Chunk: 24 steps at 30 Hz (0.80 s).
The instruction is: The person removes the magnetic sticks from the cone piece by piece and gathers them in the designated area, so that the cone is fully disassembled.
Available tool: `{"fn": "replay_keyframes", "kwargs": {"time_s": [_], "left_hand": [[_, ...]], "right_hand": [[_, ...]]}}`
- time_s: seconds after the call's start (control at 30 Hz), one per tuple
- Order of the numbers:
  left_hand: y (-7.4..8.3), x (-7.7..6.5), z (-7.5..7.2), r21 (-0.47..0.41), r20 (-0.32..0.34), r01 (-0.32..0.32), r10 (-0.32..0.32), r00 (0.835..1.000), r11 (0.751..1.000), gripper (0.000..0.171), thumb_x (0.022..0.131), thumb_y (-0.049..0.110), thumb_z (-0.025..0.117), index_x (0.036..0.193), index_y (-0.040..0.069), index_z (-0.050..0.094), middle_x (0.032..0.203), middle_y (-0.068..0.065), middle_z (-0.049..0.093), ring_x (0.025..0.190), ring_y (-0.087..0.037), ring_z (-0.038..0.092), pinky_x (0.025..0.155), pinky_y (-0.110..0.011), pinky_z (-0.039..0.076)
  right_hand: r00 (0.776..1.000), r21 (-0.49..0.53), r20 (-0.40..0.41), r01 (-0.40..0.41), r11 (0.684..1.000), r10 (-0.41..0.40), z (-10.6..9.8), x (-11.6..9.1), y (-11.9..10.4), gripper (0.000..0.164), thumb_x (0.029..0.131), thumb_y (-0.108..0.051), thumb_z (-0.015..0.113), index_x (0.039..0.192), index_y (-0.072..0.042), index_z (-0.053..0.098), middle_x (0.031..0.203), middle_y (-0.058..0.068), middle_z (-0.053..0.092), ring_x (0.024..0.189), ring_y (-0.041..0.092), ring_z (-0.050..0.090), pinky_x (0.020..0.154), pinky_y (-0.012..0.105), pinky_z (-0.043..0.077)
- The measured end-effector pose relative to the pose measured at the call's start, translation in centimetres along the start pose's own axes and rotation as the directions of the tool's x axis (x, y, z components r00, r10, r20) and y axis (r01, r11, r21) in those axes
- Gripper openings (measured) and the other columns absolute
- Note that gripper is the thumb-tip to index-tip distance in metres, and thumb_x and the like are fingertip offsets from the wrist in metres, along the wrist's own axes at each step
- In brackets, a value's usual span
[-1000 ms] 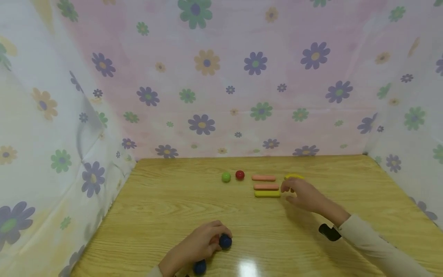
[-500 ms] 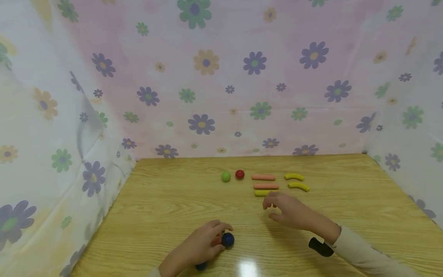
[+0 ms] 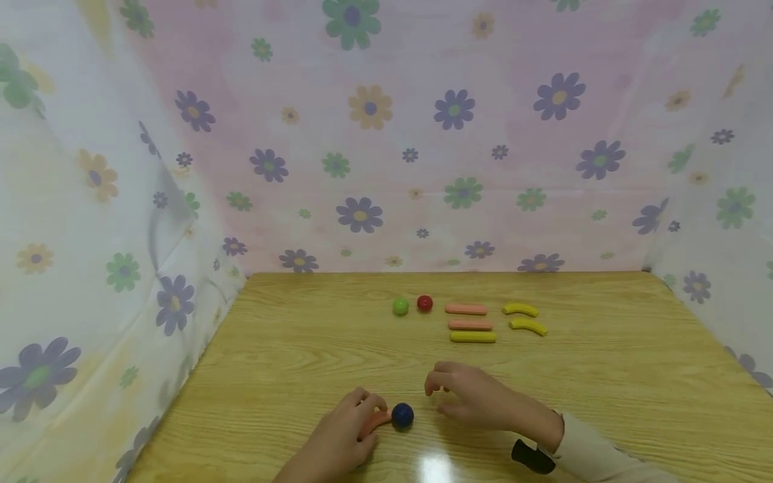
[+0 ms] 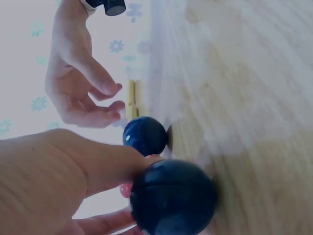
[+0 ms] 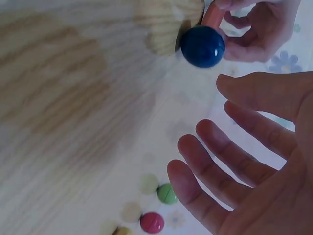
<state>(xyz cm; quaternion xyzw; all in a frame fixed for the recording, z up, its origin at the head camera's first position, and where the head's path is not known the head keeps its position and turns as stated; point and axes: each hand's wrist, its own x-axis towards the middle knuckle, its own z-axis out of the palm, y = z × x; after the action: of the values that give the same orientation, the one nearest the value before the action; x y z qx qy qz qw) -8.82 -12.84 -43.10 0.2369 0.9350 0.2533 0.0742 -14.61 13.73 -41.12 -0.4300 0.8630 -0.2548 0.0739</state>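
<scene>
In the head view my left hand (image 3: 338, 436) pinches an orange stick (image 3: 376, 421) low over the table. A dark blue ball (image 3: 402, 416) sits at the stick's right end. The left wrist view shows a second blue ball (image 4: 173, 198) near the hand, at what looks like the other end. To the right of the stick, my right hand (image 3: 477, 399) hovers with fingers loosely bent and nothing in them. Its spread fingers and thumb show in the right wrist view, apart from the blue ball (image 5: 203, 46).
Toward the back of the wooden table (image 3: 290, 349) lie a green ball (image 3: 400, 306), a red ball (image 3: 425, 303), two orange sticks (image 3: 470, 325), a straight yellow stick (image 3: 473, 337) and two curved yellow pieces (image 3: 528, 327). Flowered cloth (image 3: 386, 168) walls enclose the table.
My right hand has come away from the yellow pieces, moving left and nearer to me. The left hand has shifted back from the blue ball, and the orange stick now shows between them.
</scene>
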Motion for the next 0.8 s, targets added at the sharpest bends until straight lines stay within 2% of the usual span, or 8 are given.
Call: {"fn": "replay_keyframes", "kwargs": {"time_s": [0.1, 0.23, 0.4, 0.53, 0.8], "left_hand": [[0.0, 0.0, 0.2, -0.032, -0.004, 0.014, -0.014, 1.000, 0.999, 0.033, 0.083, 0.009, 0.070, 0.109, 0.026, 0.058, 0.105, 0.008, 0.051, 0.086, -0.008, 0.049, 0.069, -0.029, 0.046], [-0.1, 0.1, 0.6, -0.081, -0.030, -0.016, 0.013, 0.999, 0.997, 0.034, 0.083, 0.001, 0.068, 0.105, 0.024, 0.059, 0.101, 0.009, 0.051, 0.081, -0.006, 0.048, 0.067, -0.025, 0.044], [-0.4, 0.4, 0.9, -0.119, -0.068, -0.076, 0.068, 0.995, 0.990, 0.021, 0.089, 0.004, 0.064, 0.098, 0.023, 0.061, 0.096, 0.011, 0.052, 0.079, -0.003, 0.048, 0.067, -0.022, 0.044], [-0.6, 0.7, 1.0, -0.106, -0.091, -0.109, 0.100, 0.991, 0.988, 0.019, 0.090, 0.004, 0.063, 0.094, 0.022, 0.063, 0.093, 0.012, 0.052, 0.080, -0.003, 0.049, 0.070, -0.022, 0.046], [-0.9, 1.1, 0.9, -0.119, -0.074, -0.096, 0.088, 0.993, 0.988, 0.023, 0.087, 0.000, 0.065, 0.092, 0.022, 0.064, 0.089, 0.011, 0.054, 0.078, -0.003, 0.050, 0.068, -0.022, 0.046]], "right_hand": [[1.000, 0.016, 0.001, 0.001, 1.000, -0.001, 0.9, 0.4, -0.6, 0.019, 0.084, -0.010, 0.071, 0.100, -0.016, 0.063, 0.099, -0.007, 0.056, 0.085, 0.008, 0.056, 0.069, 0.024, 0.048], [1.000, 0.038, 0.008, 0.007, 0.999, -0.007, 2.1, 0.8, -1.2, 0.022, 0.084, -0.014, 0.072, 0.103, -0.016, 0.061, 0.101, -0.005, 0.056, 0.085, 0.007, 0.056, 0.068, 0.022, 0.047], [0.999, 0.070, 0.045, 0.001, 0.998, -0.004, 3.2, 1.2, -2.0, 0.024, 0.083, -0.019, 0.074, 0.102, -0.018, 0.060, 0.097, -0.008, 0.055, 0.081, 0.002, 0.054, 0.068, 0.019, 0.046], [0.996, 0.123, 0.082, -0.048, 0.991, 0.038, 3.7, 1.3, -2.3, 0.024, 0.083, -0.019, 0.073, 0.102, -0.021, 0.059, 0.096, -0.014, 0.052, 0.078, 0.000, 0.050, 0.066, 0.019, 0.044], [0.997, 0.146, 0.067, -0.056, 0.988, 0.047, 4.3, 1.4, -2.5, 0.026, 0.082, -0.018, 0.075, 0.101, -0.023, 0.059, 0.097, -0.015, 0.053, 0.082, -0.001, 0.050, 0.071, 0.020, 0.045]]}}
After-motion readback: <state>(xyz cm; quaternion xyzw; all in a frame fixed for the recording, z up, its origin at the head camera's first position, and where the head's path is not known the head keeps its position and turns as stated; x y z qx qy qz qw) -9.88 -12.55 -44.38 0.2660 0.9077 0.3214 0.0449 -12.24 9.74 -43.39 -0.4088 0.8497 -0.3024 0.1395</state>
